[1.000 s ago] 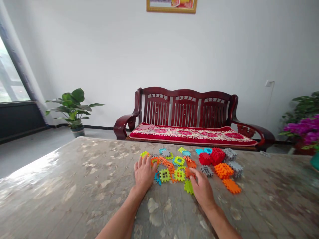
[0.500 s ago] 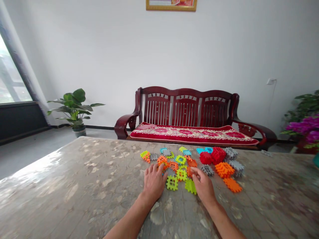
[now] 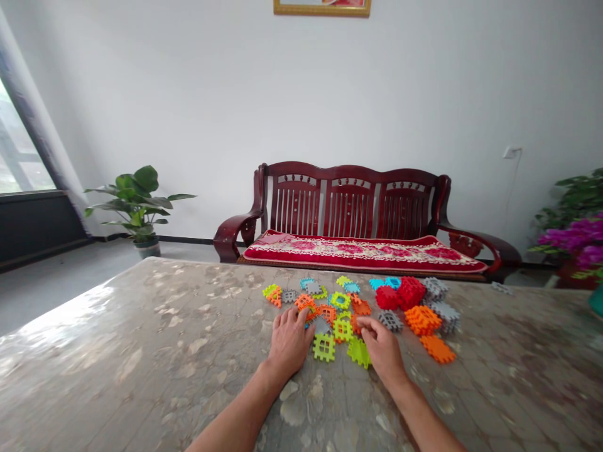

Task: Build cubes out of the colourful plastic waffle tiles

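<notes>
Interlocking plastic tiles in several colours lie loose on the table in front of me. My left hand [image 3: 288,342] rests palm down at the left side of the pile, fingers stretched forward by an orange window tile [image 3: 326,313]. My right hand [image 3: 385,349] is closed, with thumb and forefinger at the edge of an orange tile [image 3: 357,324], partly hidden by the fingers. Between the hands lie a lime green window tile [image 3: 324,347], a second green window tile [image 3: 343,329] and a solid green tile [image 3: 358,352].
Right of my right hand stand stacks of red tiles [image 3: 411,292], orange tiles [image 3: 423,320] and grey tiles [image 3: 445,316]. A flat orange tile [image 3: 438,349] lies nearer. Beyond the patterned table [image 3: 117,351] is a wooden bench [image 3: 351,201]; a potted plant [image 3: 141,201] stands at left.
The whole view has shifted slightly. Both hands keep nearly the same places among the tiles, and no tile has clearly moved.
</notes>
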{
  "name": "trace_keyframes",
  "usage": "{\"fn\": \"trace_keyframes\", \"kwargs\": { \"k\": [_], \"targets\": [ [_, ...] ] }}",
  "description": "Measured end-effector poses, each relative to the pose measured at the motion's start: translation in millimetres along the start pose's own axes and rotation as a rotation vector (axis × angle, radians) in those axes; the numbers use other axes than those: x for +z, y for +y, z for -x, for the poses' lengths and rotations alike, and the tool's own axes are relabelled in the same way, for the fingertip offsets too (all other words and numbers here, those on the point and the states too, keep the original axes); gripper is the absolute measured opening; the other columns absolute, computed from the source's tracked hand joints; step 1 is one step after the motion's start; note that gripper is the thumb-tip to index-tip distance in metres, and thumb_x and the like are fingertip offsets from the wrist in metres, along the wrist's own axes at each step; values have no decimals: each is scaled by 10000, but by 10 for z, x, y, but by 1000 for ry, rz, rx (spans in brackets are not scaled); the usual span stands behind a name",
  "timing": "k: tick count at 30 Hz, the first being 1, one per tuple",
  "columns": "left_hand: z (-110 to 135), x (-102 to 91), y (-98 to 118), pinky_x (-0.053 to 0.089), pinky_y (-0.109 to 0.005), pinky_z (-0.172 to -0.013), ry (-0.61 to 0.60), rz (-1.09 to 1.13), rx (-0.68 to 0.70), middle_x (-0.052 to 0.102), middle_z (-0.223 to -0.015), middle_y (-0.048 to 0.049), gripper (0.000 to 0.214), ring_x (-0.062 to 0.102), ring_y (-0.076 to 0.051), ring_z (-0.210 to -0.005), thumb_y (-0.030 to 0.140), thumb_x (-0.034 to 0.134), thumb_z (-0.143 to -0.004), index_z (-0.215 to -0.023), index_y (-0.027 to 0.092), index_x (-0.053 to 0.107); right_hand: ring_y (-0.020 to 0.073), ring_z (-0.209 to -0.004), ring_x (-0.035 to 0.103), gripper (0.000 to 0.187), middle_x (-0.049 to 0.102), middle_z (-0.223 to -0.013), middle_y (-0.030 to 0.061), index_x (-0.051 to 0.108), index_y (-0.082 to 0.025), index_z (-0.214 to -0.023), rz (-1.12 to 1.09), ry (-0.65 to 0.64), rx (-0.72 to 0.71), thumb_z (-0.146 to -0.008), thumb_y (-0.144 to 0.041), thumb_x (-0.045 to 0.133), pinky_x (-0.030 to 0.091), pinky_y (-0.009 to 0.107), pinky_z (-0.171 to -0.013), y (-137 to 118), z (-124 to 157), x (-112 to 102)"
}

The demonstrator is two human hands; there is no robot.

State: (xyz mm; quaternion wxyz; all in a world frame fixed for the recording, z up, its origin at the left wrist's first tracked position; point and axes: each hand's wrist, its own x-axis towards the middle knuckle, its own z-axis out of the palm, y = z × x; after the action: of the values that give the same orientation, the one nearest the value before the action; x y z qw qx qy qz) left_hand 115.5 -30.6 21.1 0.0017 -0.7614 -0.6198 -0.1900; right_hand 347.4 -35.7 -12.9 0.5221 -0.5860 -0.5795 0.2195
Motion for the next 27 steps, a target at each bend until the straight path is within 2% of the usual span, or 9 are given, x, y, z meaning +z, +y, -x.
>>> {"fn": "trace_keyframes", "kwargs": {
  "k": [27],
  "targets": [
    [-38, -22, 12, 358, -388, -1002, -7, -16, 0, 600, -1223, -86, 354, 537, -235, -1135, 349, 430, -920, -1225, 252, 582, 232, -831, 679, 295, 739, -888, 62, 715, -206, -873, -21, -5, 25, -699, -336, 514, 531, 364, -792, -78, -6, -12]
  ]
}}
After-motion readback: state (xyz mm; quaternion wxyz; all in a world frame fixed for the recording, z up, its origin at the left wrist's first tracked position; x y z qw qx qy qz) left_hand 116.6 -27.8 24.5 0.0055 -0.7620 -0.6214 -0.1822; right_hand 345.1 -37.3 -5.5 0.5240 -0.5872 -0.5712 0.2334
